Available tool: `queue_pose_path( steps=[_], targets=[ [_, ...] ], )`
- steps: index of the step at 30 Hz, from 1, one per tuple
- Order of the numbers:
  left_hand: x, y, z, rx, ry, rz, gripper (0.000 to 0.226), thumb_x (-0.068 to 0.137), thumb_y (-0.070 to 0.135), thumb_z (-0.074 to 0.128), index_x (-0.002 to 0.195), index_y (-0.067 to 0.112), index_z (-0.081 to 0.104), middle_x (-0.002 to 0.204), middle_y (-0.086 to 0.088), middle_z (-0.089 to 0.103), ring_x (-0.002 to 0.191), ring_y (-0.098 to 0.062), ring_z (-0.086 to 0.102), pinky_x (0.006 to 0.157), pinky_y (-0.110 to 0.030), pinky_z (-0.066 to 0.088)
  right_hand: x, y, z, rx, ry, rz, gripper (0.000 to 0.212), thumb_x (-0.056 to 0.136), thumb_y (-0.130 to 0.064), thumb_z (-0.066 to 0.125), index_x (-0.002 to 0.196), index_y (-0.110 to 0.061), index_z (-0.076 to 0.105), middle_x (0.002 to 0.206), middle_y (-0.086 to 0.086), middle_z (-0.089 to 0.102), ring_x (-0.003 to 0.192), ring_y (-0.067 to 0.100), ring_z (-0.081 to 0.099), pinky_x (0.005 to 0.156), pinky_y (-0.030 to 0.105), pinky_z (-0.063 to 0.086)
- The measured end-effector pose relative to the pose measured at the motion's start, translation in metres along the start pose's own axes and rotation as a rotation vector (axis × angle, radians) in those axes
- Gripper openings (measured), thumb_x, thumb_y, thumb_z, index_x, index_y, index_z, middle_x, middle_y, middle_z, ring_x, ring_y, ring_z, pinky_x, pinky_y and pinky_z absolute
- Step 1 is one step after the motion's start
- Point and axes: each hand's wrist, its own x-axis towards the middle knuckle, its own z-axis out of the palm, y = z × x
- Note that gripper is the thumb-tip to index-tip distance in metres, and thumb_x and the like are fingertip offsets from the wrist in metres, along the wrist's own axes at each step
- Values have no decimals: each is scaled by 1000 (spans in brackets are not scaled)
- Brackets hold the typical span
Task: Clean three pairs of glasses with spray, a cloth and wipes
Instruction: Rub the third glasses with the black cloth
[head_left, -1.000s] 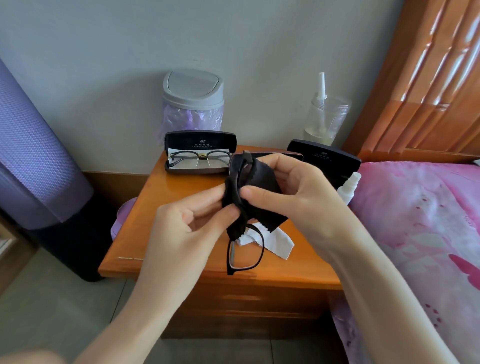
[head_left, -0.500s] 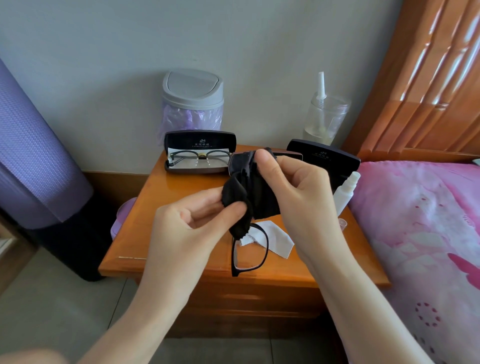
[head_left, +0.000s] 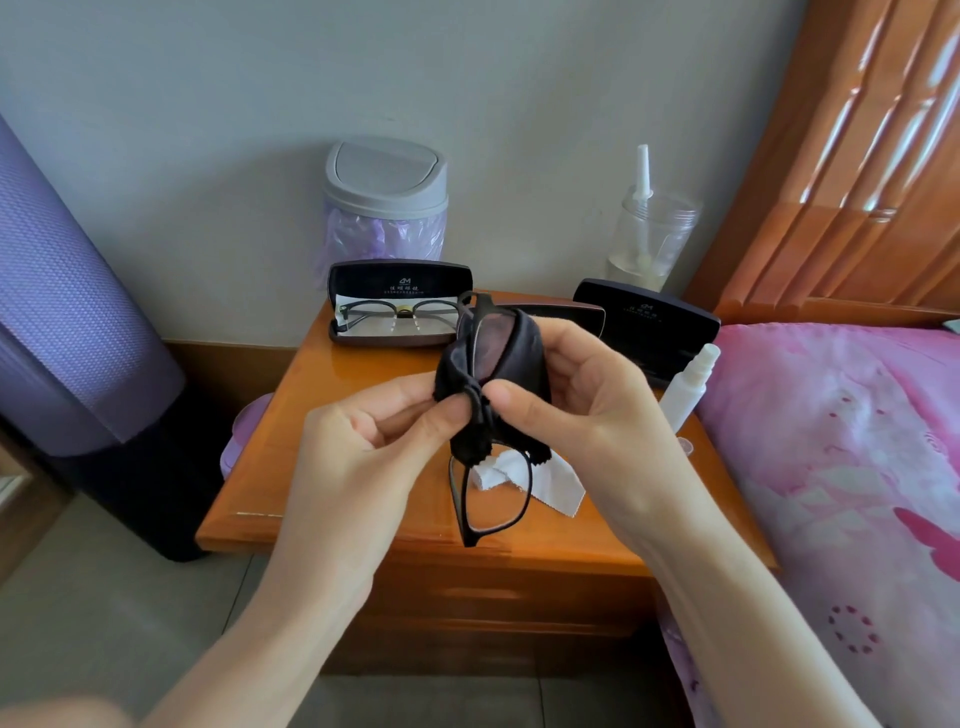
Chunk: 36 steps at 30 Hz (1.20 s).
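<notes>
I hold black-framed glasses (head_left: 493, 499) upright above the wooden nightstand (head_left: 332, 415), one lens hanging free below. A black cloth (head_left: 519, 358) wraps the upper lens. My left hand (head_left: 374, 447) pinches the bunched cloth at the frame's bridge. My right hand (head_left: 576, 395) grips the cloth-covered upper lens from the right, thumb on the front. A second pair of glasses (head_left: 400, 314) lies in an open black case (head_left: 400, 280) at the back left. A white spray bottle (head_left: 691, 384) stands at the right edge. A white wipe (head_left: 550, 480) lies on the nightstand under the glasses.
Another open black case (head_left: 649, 322) sits at the back right, partly behind my right hand. A grey-lidded bin (head_left: 387, 182) and a clear jar (head_left: 654, 234) stand against the wall. A pink-covered bed (head_left: 841, 467) borders the right side. A purple rolled mat (head_left: 62, 291) leans at left.
My right hand has slid down the cloth-covered lens, its thumb now meeting my left thumb at the bridge. The glasses have tilted slightly while staying in front of me.
</notes>
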Motion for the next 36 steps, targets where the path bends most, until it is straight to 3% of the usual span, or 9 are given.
queue_pose_path(
  steps=[5, 8, 10, 14, 20, 23, 27, 32, 36],
  targets=[
    [1, -2, -1, 29, -13, 2, 22, 78, 19, 62, 97, 25, 71, 88, 16, 75, 92, 6, 67, 70, -1, 45, 0, 1, 2, -132, 48, -21, 34, 67, -28, 74, 96, -13, 66, 87, 2, 71, 82, 11, 68, 75, 23, 56],
    [1, -2, -1, 28, -8, 9, 24, 76, 21, 61, 97, 25, 71, 88, 17, 75, 92, 6, 67, 70, -1, 45, 0, 2, 3, -219, 63, -53, 32, 67, -32, 74, 94, -15, 67, 86, 2, 71, 82, 11, 69, 75, 27, 58],
    [1, -4, -1, 19, 17, 9, 24, 74, 23, 63, 97, 24, 72, 88, 13, 76, 92, 2, 69, 71, -4, 47, 0, 0, 1, -203, 49, -43, 28, 70, -29, 74, 95, -17, 67, 86, 0, 72, 83, 12, 70, 75, 29, 59],
    [3, -5, -3, -47, 72, -20, 17, 68, 26, 69, 83, 29, 76, 83, 7, 77, 85, -3, 71, 69, -7, 49, 0, -3, -7, -153, -2, -9, 18, 83, -13, 67, 101, -14, 69, 88, 0, 75, 83, 9, 71, 73, 19, 54],
    [4, -8, -3, -65, 78, -10, 12, 62, 31, 71, 73, 30, 77, 76, 4, 76, 76, -3, 71, 66, -10, 50, -1, -1, -10, -146, 16, 7, 13, 93, -12, 55, 93, -7, 67, 71, -4, 69, 65, 8, 66, 61, 17, 51],
    [5, -10, -4, -57, 94, -13, 13, 62, 34, 70, 73, 31, 76, 75, 6, 75, 75, -2, 70, 66, -10, 50, -1, 0, -5, -89, 4, 19, 14, 83, -17, 64, 93, -9, 68, 74, -4, 71, 72, 7, 69, 65, 15, 52],
    [4, -10, -3, -16, 96, -43, 15, 66, 32, 66, 78, 28, 73, 77, 8, 76, 77, 0, 70, 66, -8, 49, -2, -1, -1, -106, 42, 13, 20, 69, -24, 73, 88, -15, 71, 82, 3, 75, 80, 17, 72, 72, 25, 58],
    [8, -10, -8, 21, 39, -78, 22, 77, 32, 59, 94, 28, 73, 91, 7, 76, 94, -4, 69, 86, -20, 48, -1, -1, -1, -128, 147, -16, 23, 78, -27, 67, 89, -7, 74, 80, 12, 73, 79, 25, 70, 71, 31, 57],
    [15, -11, -18, 41, 97, -25, 24, 89, 10, 58, 105, 24, 69, 103, 8, 74, 100, -7, 68, 95, -30, 50, 0, -5, -5, -71, 212, -15, 23, 86, -25, 59, 87, -7, 74, 80, 7, 75, 74, 10, 70, 66, 14, 52]
  ],
)
